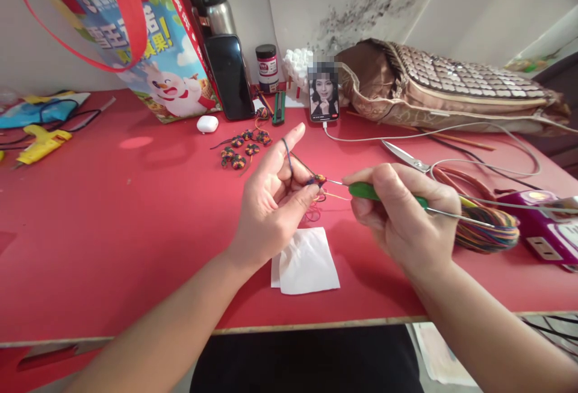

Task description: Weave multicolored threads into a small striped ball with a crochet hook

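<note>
My left hand pinches a small multicoloured crochet piece between thumb and fingers. A dark strand of yarn loops over its raised index finger. My right hand is closed around the green handle of a crochet hook, whose thin metal tip reaches to the crochet piece. Loose thread ends hang under the piece. Just right of my right hand lies a ball of multicoloured yarn. Several small finished-looking crochet pieces in the same colours lie beyond my left hand.
A white tissue lies near the table's front edge. Scissors and a purple power strip are at the right. Farther back stand a charging phone, a dark phone, a box cutter and a sequined bag. A yellow glue gun lies left.
</note>
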The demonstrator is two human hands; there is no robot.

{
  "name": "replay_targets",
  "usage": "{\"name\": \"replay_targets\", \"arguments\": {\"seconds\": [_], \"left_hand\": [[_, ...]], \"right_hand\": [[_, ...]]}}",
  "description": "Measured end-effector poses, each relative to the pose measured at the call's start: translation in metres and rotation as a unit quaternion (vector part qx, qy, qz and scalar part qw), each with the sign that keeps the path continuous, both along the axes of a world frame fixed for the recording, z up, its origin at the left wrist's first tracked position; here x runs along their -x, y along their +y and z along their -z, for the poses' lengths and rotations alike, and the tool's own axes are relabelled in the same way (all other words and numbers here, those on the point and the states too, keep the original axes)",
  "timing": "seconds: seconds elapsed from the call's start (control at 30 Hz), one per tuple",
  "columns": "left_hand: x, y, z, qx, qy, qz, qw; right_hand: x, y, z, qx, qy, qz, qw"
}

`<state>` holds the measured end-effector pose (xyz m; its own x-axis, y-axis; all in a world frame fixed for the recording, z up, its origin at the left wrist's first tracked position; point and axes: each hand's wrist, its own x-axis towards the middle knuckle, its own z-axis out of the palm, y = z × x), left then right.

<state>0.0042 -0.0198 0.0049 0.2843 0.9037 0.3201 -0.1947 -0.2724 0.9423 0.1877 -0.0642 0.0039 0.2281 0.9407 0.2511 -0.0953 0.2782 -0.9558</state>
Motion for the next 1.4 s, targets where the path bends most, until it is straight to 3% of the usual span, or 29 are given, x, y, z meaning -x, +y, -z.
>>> {"name": "replay_targets", "arguments": {"seconds": [0.5, 0.7, 1.07, 1.23, 1.4], "left_hand": [[-0.005, -0.003, -0.005, -0.008, -0.010, -0.026, 1.000], [-0.004, -0.003, -0.006, -0.011, -0.009, -0.025, 1.000], [-0.003, -0.005, -0.004, -0.037, 0.032, -0.041, 0.998], [-0.003, -0.005, -0.002, -0.063, 0.044, -0.057, 0.995], [-0.003, -0.005, -0.002, -0.043, 0.048, -0.090, 0.994]], "right_hand": [[0.012, -0.002, -0.005, 0.016, 0.021, 0.067, 0.997], [0.009, 0.001, -0.005, -0.004, 0.015, 0.029, 0.999], [-0.002, -0.003, 0.000, -0.075, -0.087, 0.000, 0.993], [-0.005, -0.001, 0.000, -0.152, -0.192, 0.006, 0.970], [-0.004, 0.001, 0.000, -0.249, -0.315, -0.001, 0.916]]}}
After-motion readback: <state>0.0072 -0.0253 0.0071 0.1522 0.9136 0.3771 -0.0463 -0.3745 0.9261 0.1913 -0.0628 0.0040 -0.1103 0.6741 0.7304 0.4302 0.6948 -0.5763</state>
